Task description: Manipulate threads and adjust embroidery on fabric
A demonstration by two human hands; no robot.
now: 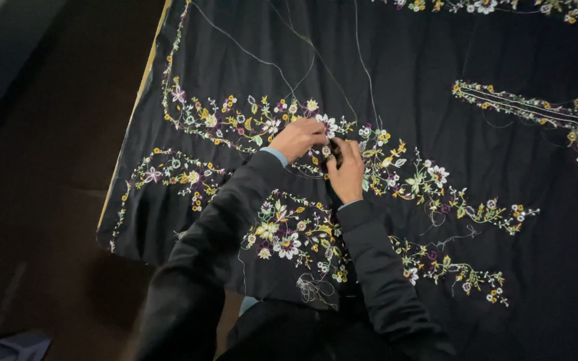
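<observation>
Nearest to the camera are the two arms in dark sleeves (369, 267); they reach forward over a black cloth (436, 100) that lies spread out flat. A bit of light blue cuff (277, 155) shows at the left wrist.

The left hand (297, 139) and the right hand (347, 172) meet close together on the cloth, almost touching each other. Between the fingertips of both hands there is a small dark thing (334, 151). It is too small and too dark to tell what it is. The grip of the right hand is closed around it, fingers bent and pressed together. The left hand is also curled, with its fingertips pinched at the same spot, but I cannot tell if it holds the small thing or only the cloth.

Directly under and around both hands runs a band of embroidered flowers (396, 170), in white, yellow, purple and green. It goes away from the grip to the left and to the right. Nearer to the person than the hands, between the two sleeves, is another group of flowers (287, 242), and below it a small tangle of loose thread (312, 289).

Beyond the hands, thin pale threads (282, 70) lie across the plain black part of the cloth, going away to the far edge. Far to the right of the grip is one more embroidered strip (523, 107), and at the far edge again a row of flowers (483, 7).

To the left of the cloth, a dark brown surface (48, 167) is seen.
</observation>
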